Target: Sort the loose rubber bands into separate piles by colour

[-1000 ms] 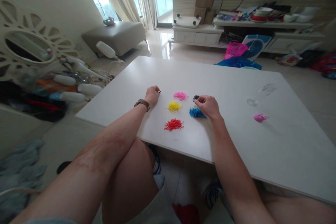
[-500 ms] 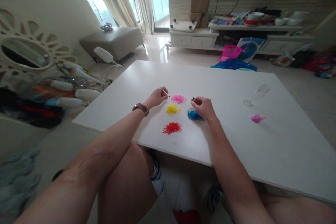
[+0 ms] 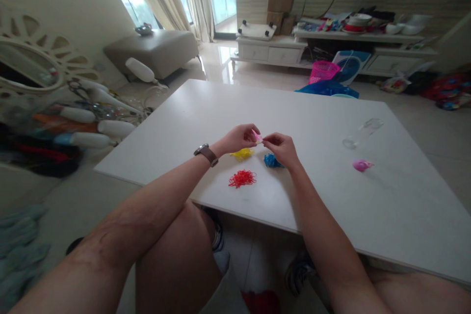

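My left hand, with a watch on its wrist, is closed in a pinch in front of the pink rubber bands, of which only a patch shows. Fingertips of my right hand are pinched together, close to the left fingertips. What lies in either pinch is too small to make out. Just below my right hand is a pile of blue rubber bands, partly covered. Yellow rubber bands lie under my left hand, and red ones sit nearer the table edge.
On the right of the white table are a pink object and a clear plastic container. Beyond the table stand a pink basket and a low cabinet. A mirror-framed clutter stands at left.
My left hand has moved right, over the pink pile, and my right hand slightly left, so their fingertips now meet closely. The black bands near my right hand are now hidden.
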The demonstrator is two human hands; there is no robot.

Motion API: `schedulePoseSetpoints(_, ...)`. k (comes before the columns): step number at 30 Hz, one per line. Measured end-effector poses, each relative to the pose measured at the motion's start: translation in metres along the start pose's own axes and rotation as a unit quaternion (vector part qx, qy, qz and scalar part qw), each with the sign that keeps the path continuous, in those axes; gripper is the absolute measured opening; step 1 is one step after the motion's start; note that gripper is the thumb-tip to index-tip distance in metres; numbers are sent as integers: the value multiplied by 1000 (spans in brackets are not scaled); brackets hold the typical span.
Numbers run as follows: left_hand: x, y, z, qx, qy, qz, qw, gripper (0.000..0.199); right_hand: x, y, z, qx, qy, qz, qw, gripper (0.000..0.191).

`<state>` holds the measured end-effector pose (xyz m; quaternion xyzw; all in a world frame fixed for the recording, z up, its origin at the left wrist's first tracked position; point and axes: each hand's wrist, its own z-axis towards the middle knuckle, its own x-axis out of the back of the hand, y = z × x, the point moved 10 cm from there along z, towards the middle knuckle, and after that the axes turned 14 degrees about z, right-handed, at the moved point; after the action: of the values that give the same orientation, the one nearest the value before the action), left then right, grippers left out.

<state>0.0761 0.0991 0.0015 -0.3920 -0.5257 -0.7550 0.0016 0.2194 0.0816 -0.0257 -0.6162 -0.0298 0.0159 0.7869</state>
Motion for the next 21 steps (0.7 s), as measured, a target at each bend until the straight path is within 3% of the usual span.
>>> schedulePoseSetpoints(5, 20, -23, -3, 52, 34, 110, 992, 25, 36, 2, 1, 0, 124, -21, 992, 28)
schedulePoseSetpoints(10, 20, -34, -10, 64, -12, 162, 985, 28, 63, 1, 0, 15, 203, -79, 976, 22)
schedulePoseSetpoints(21, 27, -40, -13, 70, -10, 201, 977, 25, 83, 12, -1, -4, 228, -193, 954, 19)
